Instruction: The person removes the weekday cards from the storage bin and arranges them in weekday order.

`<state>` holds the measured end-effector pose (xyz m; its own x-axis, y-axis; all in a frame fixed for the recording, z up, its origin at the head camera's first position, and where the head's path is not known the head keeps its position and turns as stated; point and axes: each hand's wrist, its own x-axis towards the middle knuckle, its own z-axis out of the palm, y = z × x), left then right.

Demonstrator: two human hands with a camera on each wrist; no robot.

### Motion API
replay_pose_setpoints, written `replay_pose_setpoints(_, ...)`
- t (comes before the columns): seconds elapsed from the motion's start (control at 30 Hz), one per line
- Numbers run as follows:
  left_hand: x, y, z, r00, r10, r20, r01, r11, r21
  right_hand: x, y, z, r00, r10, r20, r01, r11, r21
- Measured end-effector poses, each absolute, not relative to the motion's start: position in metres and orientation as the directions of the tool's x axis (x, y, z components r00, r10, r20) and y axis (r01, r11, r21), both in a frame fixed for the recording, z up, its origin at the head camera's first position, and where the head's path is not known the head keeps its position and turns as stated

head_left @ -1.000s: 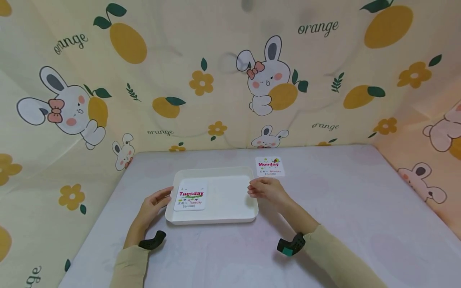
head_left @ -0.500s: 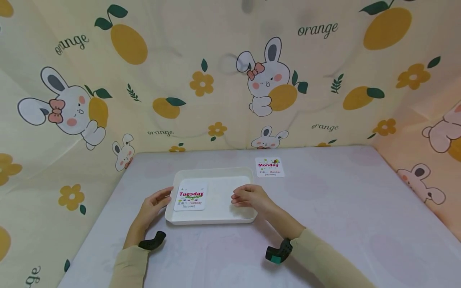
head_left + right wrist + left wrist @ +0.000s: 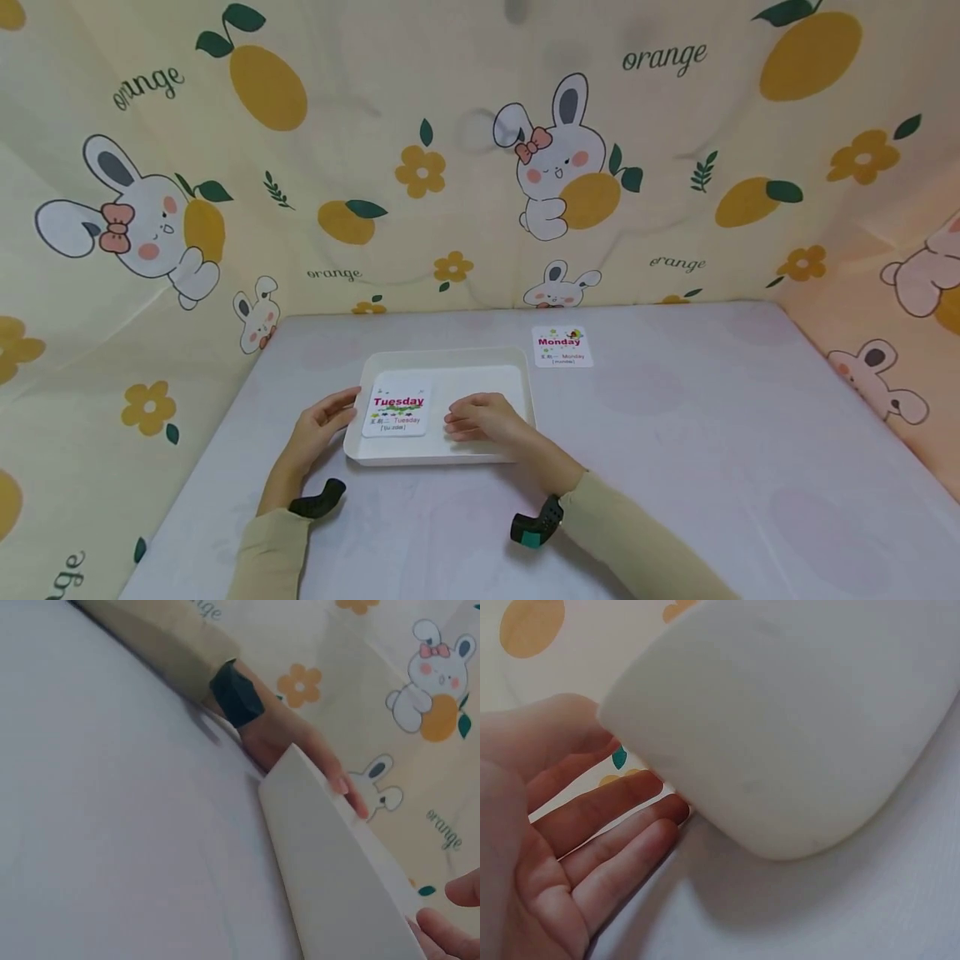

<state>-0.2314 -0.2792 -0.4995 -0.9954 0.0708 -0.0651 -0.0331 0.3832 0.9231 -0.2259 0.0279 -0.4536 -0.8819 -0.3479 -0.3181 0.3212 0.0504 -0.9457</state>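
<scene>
tuesday card (image 3: 397, 410) is in white tray (image 3: 431, 457); monday card (image 3: 562, 347) is outside. left hand (image 3: 318, 429): spread, against white tray. right hand (image 3: 489, 418): thumb apart from fingers.

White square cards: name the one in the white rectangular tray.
The white square card printed "Tuesday" lies in the white rectangular tray; the "Monday" card lies outside, near the tray's far right corner.

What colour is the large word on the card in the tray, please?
It is pinkish red, on the white card; the head view shows it best.
</scene>
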Motion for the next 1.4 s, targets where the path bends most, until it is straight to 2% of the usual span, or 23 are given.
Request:
replay_pose_setpoints(0.17,-0.231,-0.277,-0.499,-0.995,0.068,-0.075,-0.045,0.375,0.926,-0.229,0.014,-0.459,-0.885,-0.297,-0.359,0.372,0.016,-0.928)
replay_pose_setpoints(0.37,-0.23,-0.275,-0.499,-0.994,0.103,-0.025,0.011,0.331,0.943,-0.232,0.006,-0.464,-0.879,-0.267,-0.395,0.415,-0.02,-0.91)
replay_pose_setpoints(1.03,-0.232,-0.277,-0.497,-0.995,0.098,-0.03,0.009,0.37,0.929,-0.236,-0.013,-0.464,-0.886,-0.187,-0.425,0.446,-0.086,-0.891)
replay_pose_setpoints(1.4,-0.231,-0.278,-0.497,-0.994,0.065,-0.083,-0.051,0.392,0.918,-0.236,-0.021,-0.465,-0.898,-0.091,-0.43,0.438,-0.101,-0.893)
